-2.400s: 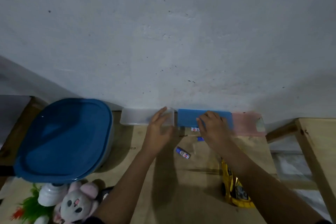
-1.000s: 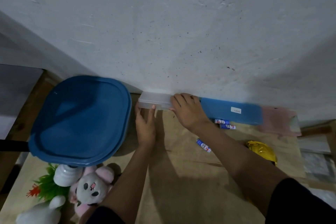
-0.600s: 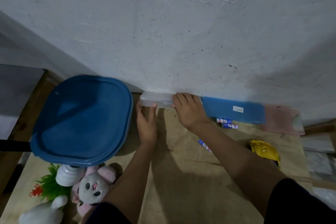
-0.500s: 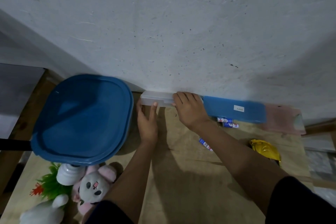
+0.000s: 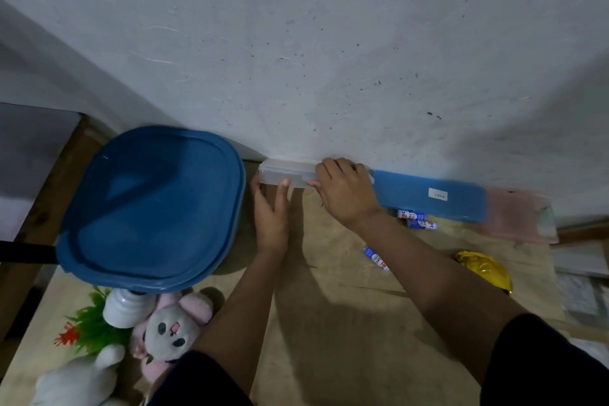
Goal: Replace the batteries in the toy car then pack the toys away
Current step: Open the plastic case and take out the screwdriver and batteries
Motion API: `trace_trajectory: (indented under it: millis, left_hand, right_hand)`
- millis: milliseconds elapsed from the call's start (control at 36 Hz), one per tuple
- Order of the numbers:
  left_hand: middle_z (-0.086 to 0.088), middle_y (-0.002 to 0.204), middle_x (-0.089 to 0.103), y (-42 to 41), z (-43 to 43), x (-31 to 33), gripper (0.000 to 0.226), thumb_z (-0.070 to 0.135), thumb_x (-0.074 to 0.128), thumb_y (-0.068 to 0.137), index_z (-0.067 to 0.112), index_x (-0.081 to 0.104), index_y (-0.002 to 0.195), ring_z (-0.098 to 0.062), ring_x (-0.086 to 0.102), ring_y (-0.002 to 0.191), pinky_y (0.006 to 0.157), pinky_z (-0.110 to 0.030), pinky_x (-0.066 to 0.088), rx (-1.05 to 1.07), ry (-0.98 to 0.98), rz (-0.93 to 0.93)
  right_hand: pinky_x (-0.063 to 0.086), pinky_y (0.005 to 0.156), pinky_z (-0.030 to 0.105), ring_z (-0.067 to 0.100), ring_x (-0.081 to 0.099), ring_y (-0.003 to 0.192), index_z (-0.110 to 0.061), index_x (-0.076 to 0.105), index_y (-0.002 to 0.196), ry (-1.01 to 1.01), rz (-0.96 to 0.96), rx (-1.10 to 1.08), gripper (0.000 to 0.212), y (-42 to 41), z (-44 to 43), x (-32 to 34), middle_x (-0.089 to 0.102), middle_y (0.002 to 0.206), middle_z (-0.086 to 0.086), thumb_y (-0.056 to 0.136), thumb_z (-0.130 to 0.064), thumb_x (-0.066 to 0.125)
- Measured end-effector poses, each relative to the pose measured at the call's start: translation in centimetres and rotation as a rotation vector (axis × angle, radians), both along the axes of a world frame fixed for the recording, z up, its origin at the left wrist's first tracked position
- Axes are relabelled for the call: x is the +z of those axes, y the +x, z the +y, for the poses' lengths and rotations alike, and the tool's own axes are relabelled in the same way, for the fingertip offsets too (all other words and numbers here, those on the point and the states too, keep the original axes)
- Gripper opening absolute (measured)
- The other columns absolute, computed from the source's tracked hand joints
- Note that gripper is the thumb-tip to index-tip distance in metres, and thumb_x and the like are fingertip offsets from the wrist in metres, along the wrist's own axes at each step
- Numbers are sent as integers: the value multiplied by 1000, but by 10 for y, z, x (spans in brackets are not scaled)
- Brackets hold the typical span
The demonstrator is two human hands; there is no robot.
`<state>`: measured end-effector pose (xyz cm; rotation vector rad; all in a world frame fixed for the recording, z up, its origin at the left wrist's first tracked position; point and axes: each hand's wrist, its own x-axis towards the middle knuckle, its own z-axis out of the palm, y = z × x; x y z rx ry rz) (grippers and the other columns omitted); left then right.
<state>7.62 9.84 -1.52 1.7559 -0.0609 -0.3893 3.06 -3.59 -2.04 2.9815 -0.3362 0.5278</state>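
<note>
A small clear plastic box (image 5: 283, 173) lies against the wall at the back of the wooden table. My left hand (image 5: 272, 212) touches its front edge with thumb and fingertip. My right hand (image 5: 344, 194) covers the box's right end, fingers curled over its lid. Three blue-and-white batteries lie to the right: two (image 5: 416, 219) beside a blue box (image 5: 428, 196), one (image 5: 375, 259) nearer me. The yellow toy car (image 5: 484, 269) sits at the right, partly behind my right arm.
A big blue-lidded tub (image 5: 151, 208) fills the left side. In front of it are a pink-and-white plush (image 5: 171, 330), a white plush (image 5: 79, 379) and a small plant in a white pot (image 5: 112, 313). A pink box (image 5: 517, 217) lies beyond the blue box.
Both hands shifted left from the blue box to the clear box, and the camera view turned left with them. In the last half second the hands barely moved.
</note>
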Motion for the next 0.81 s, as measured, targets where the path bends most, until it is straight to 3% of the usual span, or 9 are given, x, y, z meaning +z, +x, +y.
trace_trajectory:
  millis: [222,444,500,556,639,722,806]
  left_hand:
    - [-3,143,43,-2,5,0,58,30,53,94,17,28,145,-11,40,129,103,-26,34,-27,1,1]
    - [1,153,28,-1,13,3,63,29,49,97,21,16,150,0,27,133,106,-20,25,-97,4,-16]
    - [2,156,22,-2,14,6,64,27,49,97,26,12,149,-2,23,137,109,-22,24,-105,1,-37]
    - [5,157,20,-5,16,7,64,27,49,97,28,12,149,-4,21,140,112,-26,23,-119,-3,-47]
    - [9,156,19,-11,22,7,64,29,50,96,29,14,150,3,17,136,111,-26,20,-124,15,-5]
    - [6,155,24,-14,27,8,67,33,54,94,28,18,149,-5,21,138,110,-27,21,-100,51,39]
    - [3,150,34,-16,26,12,69,37,60,90,24,24,148,-9,30,135,103,-24,25,-63,87,47]
  right_hand:
    - [48,60,31,25,63,68,-10,62,81,125,-24,-15,36,3,1,7,67,79,8,93,-33,37]
    - [48,53,27,24,62,61,-8,62,77,272,-42,61,39,9,-5,18,65,71,8,91,-35,39]
    - [49,53,28,26,64,64,-6,64,81,308,-38,69,41,8,-5,23,67,74,10,90,-38,39]
    - [53,62,33,30,67,78,-4,65,98,399,-17,65,44,6,-5,31,70,89,13,90,-41,42]
    - [54,72,37,32,66,92,-3,61,113,468,-30,76,38,5,-6,39,69,103,16,90,-32,52]
    - [54,59,30,28,67,74,-5,66,100,416,-88,108,23,5,-4,44,70,87,12,85,-19,59]
    - [50,60,28,25,65,72,-9,69,91,314,-126,104,13,3,-4,44,69,87,7,80,-9,63]
